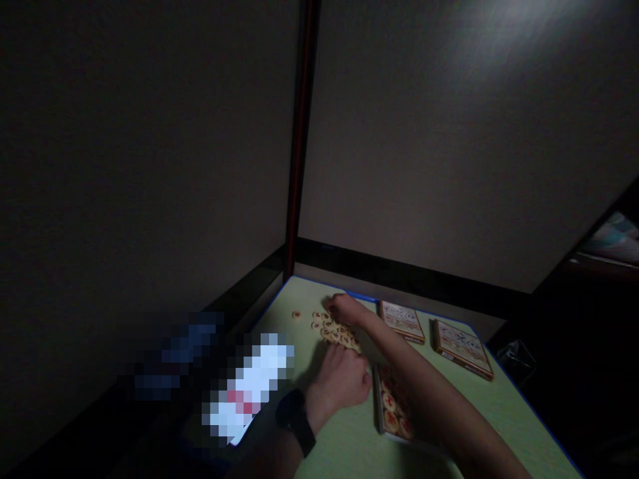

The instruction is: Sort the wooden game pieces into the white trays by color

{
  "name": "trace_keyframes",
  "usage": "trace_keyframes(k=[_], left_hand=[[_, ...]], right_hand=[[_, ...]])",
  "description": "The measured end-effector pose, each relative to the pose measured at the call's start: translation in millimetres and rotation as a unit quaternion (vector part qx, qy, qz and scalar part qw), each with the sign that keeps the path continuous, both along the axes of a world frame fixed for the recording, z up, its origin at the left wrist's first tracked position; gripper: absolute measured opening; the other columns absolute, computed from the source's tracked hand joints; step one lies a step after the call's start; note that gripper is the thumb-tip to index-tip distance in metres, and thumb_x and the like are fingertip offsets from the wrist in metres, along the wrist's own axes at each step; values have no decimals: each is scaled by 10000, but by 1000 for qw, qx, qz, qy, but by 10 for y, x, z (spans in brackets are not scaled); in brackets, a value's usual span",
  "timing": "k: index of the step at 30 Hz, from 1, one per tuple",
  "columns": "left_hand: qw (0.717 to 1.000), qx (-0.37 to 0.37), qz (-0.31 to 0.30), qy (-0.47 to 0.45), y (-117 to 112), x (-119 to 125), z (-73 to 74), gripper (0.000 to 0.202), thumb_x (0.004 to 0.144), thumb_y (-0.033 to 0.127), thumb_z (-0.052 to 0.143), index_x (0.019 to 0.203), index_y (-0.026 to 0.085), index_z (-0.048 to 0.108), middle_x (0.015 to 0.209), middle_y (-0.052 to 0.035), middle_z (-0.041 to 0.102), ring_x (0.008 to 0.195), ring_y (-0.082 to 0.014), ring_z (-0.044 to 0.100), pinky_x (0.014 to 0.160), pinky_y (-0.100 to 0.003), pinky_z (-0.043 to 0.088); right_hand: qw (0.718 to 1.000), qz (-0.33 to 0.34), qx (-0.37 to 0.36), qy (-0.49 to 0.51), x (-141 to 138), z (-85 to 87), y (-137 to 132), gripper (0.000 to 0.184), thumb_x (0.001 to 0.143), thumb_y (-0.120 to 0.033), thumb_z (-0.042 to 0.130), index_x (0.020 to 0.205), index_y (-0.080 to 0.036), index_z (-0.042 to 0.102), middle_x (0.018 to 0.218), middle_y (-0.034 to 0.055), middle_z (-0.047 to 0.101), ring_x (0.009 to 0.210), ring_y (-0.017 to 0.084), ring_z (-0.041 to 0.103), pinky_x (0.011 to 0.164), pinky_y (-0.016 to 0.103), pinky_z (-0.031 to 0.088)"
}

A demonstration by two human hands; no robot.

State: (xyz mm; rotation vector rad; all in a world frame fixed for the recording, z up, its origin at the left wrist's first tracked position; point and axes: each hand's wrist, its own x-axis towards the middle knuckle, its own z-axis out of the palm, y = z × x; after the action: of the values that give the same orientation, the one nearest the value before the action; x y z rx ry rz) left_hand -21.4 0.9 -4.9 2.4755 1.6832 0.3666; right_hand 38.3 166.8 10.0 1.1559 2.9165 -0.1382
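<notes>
Wooden Chinese chess pieces (334,334), round and pale with characters on top, lie in a cluster on the green table (339,439). My left hand (342,376), with a dark watch on its wrist, is closed at the near edge of the cluster. My right hand (347,309) reaches over the cluster's far side with its fingers curled down among the pieces. What either hand holds, if anything, is hidden. One single piece (296,315) sits apart to the left. Under my right forearm is an open box (378,406) with larger red-marked pieces (392,421), partly covered by the arm.
Two flat boxes with printed lids, one (402,320) nearer the middle and one (463,347) farther right, lie toward the back of the table. A blurred bright screen (254,382) is at the left edge. Walls (409,166) meet in a corner behind the table.
</notes>
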Motion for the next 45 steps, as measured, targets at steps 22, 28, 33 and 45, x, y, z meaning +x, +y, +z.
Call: trace_keyframes(k=[22, 28, 33, 45], left_hand=[[999, -33, 10, 9, -25, 57, -24, 374, 889, 296, 461, 1013, 87, 745, 980, -201, 730, 1010, -334, 661, 921, -454, 479], [999, -36, 8, 4, -26, 50, -36, 377, 881, 290, 457, 1004, 88, 751, 981, -203, 734, 1006, -334, 669, 910, -456, 486], [999, -40, 14, 6, -19, 47, -47, 353, 861, 281, 477, 988, 100, 752, 964, -194, 737, 987, -315, 674, 890, -441, 493], [999, -46, -15, 8, -61, 56, -4, 360, 857, 289, 485, 978, 79, 751, 972, -216, 733, 977, -342, 674, 909, -482, 494]], right_hand=[[997, -24, -39, 54, 419, 125, -60, 321, 693, -31, 605, 918, -183, 777, 828, 21, 763, 756, 161, 686, 685, 208, 465], [996, -25, -51, 68, 453, 126, -128, 245, 684, -46, 637, 843, -176, 772, 794, 19, 754, 721, 156, 671, 656, 208, 455], [996, -11, -48, 77, 319, 145, -203, 349, 656, -44, 630, 940, -189, 771, 828, 14, 753, 729, 161, 667, 653, 210, 447], [999, 34, -23, 20, 73, 227, -570, 212, 735, -146, 631, 892, -216, 755, 842, 24, 756, 759, 175, 672, 675, 221, 433]])
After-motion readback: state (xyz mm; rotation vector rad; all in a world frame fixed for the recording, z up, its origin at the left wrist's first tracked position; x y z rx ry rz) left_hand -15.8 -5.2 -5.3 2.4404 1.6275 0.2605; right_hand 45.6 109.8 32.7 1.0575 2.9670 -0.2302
